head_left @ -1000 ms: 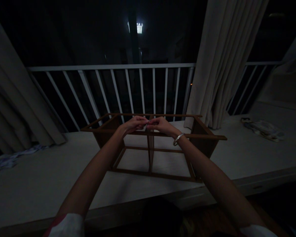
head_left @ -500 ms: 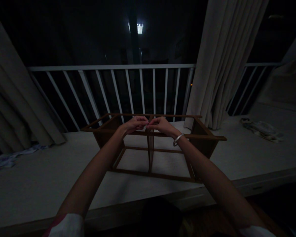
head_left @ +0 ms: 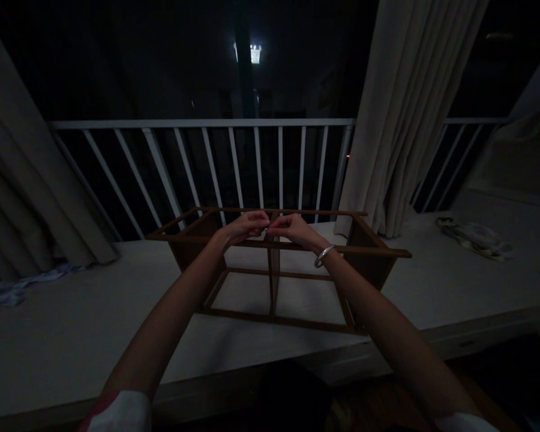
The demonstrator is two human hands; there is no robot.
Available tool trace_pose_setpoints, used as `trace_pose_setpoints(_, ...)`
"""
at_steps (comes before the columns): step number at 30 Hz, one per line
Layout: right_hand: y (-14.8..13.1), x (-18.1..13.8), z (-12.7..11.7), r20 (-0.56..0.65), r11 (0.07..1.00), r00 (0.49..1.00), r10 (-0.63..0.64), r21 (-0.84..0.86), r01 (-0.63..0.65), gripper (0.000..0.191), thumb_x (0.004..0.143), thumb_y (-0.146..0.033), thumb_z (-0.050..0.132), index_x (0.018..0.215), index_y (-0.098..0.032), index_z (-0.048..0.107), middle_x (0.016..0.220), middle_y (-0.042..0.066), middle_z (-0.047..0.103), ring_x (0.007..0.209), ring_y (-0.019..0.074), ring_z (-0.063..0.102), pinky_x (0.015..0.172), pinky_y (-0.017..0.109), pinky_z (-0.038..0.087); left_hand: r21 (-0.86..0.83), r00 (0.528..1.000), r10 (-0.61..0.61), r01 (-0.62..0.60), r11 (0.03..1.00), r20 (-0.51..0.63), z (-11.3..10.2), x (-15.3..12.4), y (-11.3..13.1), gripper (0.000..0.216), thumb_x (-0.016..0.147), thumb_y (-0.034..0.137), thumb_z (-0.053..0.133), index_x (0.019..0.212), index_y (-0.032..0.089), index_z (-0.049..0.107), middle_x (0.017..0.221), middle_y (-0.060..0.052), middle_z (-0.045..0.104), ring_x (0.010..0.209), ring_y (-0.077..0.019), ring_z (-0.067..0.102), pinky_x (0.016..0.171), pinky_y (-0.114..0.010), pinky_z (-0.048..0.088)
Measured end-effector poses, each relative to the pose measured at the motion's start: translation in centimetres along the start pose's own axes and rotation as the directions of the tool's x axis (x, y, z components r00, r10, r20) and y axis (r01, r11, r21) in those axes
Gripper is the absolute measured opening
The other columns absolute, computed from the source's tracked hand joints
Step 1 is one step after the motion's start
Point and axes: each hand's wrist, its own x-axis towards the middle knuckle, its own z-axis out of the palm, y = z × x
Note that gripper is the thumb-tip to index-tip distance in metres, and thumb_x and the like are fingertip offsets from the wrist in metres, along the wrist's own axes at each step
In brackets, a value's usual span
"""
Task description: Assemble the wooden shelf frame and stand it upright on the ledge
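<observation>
My left hand (head_left: 248, 226) and my right hand (head_left: 292, 229) meet almost fingertip to fingertip above the middle of a brown wooden frame (head_left: 317, 327). Thumb and fingers are pinched together on each. Whatever lies between the fingertips is too small and dark to name. The frame looks like a small shelf unit with a central divider (head_left: 274, 282), resting on a pale ledge. Both hands are over its upper front rail (head_left: 355, 249); I cannot tell whether they touch it. A silver bangle (head_left: 324, 255) circles my right wrist.
Behind the frame runs a white railing (head_left: 207, 123) before a dark window. Beige curtains hang at the left (head_left: 22, 156) and right (head_left: 396, 120). A bundled pale item (head_left: 477, 239) lies on the ledge (head_left: 94, 324) at right, crumpled cloth (head_left: 9, 294) at far left.
Both hands keep their pinch at nearly the same spot. The fingertips look very slightly different in position; the wooden frame has not visibly moved.
</observation>
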Motion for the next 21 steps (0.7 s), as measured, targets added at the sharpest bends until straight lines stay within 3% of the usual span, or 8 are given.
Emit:
trace_pose_setpoints(7,0.48,0.2,-0.11,0.025,1.0,1.0,-0.014,-0.003,0.014,0.034,0.059,-0.041,0.066,0.074,-0.011,0.065,0.072,0.004,0.063,0.065,0.0103,0.054,0.06,0.022,0.041,-0.089,0.998,-0.02,0.015,0.996,-0.055,-0.02,0.21,-0.02,0.024,0.07,0.033,0.06,0.076,0.009,0.056,0.055,0.002,0.042,0.045,-0.0027,0.038,0.038,-0.013,0.023)
trace_pose_setpoints(21,0.38,0.0,-0.27,0.162,0.997,0.986,-0.044,0.063,0.034,0.038,0.065,-0.04,0.063,0.089,-0.01,0.064,0.078,0.004,0.064,0.068,0.0107,0.054,0.061,0.022,0.04,-0.018,0.996,-0.016,0.018,1.0,0.092,-0.37,-0.08,-0.33,0.026,0.066,0.025,0.065,0.086,0.01,0.058,0.063,-0.001,0.051,0.048,-0.0018,0.039,0.04,-0.014,0.021)
